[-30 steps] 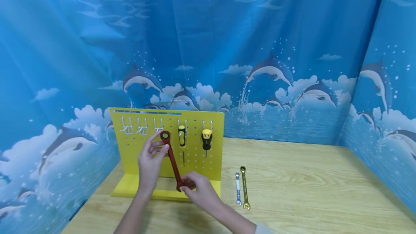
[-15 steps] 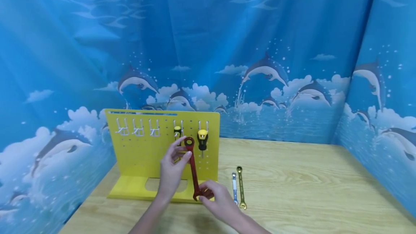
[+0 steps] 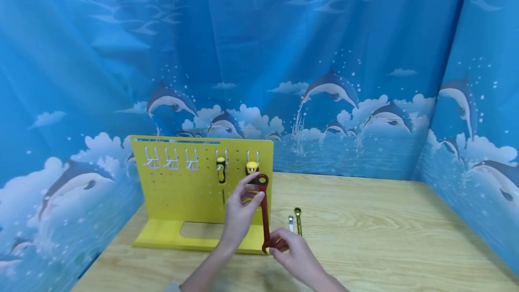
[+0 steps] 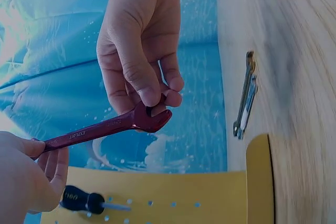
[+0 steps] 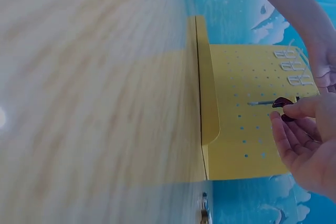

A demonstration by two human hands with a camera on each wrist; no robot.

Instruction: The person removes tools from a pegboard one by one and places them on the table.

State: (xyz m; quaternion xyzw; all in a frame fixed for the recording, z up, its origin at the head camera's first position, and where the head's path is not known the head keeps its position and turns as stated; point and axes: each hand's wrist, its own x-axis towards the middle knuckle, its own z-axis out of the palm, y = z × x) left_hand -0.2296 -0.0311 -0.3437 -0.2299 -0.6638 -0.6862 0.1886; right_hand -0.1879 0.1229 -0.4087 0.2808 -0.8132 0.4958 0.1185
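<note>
A red wrench (image 3: 265, 215) is held nearly upright between both hands, before the right edge of the yellow pegboard (image 3: 178, 193). My left hand (image 3: 239, 213) pinches it just below its ring end at the top. At the bottom, my right hand (image 3: 293, 253) pinches the open-jaw end between thumb and fingers. The left wrist view shows the red wrench (image 4: 89, 134) reaching from the left hand (image 4: 31, 174) to the right hand (image 4: 144, 40). In the right wrist view the right hand (image 5: 310, 140) covers much of the wrench's end (image 5: 282, 102).
Two screwdrivers hang on the pegboard, one slim (image 3: 220, 170) and one stubby (image 3: 252, 166), the latter partly behind the wrench. Left of them are several empty wire hooks (image 3: 172, 159). A silver wrench (image 3: 290, 223) and a gold wrench (image 3: 298, 220) lie on the table (image 3: 365, 229) to the right.
Both hands have moved right with the red wrench, from before the middle of the pegboard to its right edge. The wrench stands more upright, and the right hand now hides part of the lying wrenches.
</note>
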